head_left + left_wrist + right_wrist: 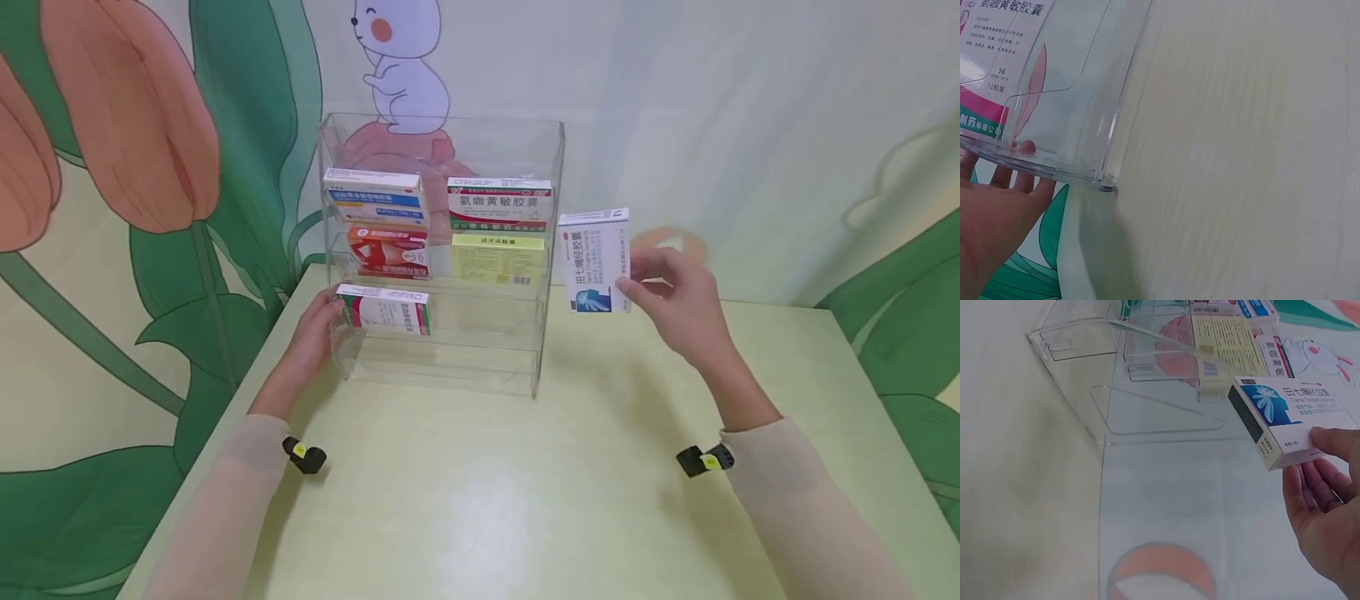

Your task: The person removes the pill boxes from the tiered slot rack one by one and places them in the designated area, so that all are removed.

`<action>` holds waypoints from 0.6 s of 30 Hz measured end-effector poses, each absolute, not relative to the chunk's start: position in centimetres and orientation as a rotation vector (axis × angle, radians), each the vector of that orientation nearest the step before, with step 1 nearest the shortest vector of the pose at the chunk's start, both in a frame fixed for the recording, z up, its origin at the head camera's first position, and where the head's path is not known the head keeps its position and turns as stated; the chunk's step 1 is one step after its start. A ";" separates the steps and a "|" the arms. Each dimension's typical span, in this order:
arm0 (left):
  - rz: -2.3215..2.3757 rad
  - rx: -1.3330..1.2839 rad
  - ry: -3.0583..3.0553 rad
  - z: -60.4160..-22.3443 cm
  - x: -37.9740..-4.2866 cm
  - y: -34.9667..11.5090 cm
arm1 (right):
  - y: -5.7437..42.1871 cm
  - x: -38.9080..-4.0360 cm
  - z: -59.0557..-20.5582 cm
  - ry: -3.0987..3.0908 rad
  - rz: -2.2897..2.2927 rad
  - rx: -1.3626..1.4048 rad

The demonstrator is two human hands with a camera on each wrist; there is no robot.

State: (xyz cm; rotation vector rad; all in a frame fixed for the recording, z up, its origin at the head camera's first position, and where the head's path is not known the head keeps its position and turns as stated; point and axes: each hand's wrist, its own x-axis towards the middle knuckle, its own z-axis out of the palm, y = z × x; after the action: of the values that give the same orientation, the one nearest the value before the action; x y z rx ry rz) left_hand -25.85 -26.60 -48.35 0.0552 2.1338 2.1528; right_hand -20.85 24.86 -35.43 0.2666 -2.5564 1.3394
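A clear acrylic rack (pixel 442 379) with stepped tiers stands on the table and holds several medicine boxes. My left hand (pixel 309 333) grips the rack's left side, its fingertips at the side panel's edge in the left wrist view. Close to these fingers, a white, red and green box (pixel 386 312) lies in a lower tier. To the right of the rack, my right hand (pixel 678 304) pinches a white medicine box (pixel 596 262) with a blue picture by its right edge, thumb on the front. This box is held upright in the air, beside the rack's right side.
The upper tiers hold a blue-and-white box (pixel 375 190), an orange-red box (pixel 390 252), a white, red and green box (pixel 498 204) and a yellow box (pixel 497 260). A wall with painted flowers and a rabbit (pixel 408 87) rises behind the pale table (pixel 480 500).
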 end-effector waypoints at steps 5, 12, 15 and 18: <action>2.143 0.027 2.151 -48.3 -25.7 -26.4 | 26.2 -21.3 -36.7 -2.536 1.433 0.160; 2.154 0.008 2.134 -48.4 -25.8 -26.4 | 27.6 -22.4 -40.3 -2.532 1.551 -0.014; 2.157 0.006 2.132 -48.5 -25.9 -26.3 | 28.0 -22.9 -42.5 -2.547 1.626 -0.055; 2.168 0.002 2.123 -48.6 -25.8 -26.3 | 28.3 -23.2 -44.5 -2.572 1.673 -0.087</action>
State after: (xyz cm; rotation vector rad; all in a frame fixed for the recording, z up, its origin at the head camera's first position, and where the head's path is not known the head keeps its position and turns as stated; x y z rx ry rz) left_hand -25.78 -26.29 -48.56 0.0021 2.1234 2.1675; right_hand -23.16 28.26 -44.48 -0.0869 -2.5724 1.6732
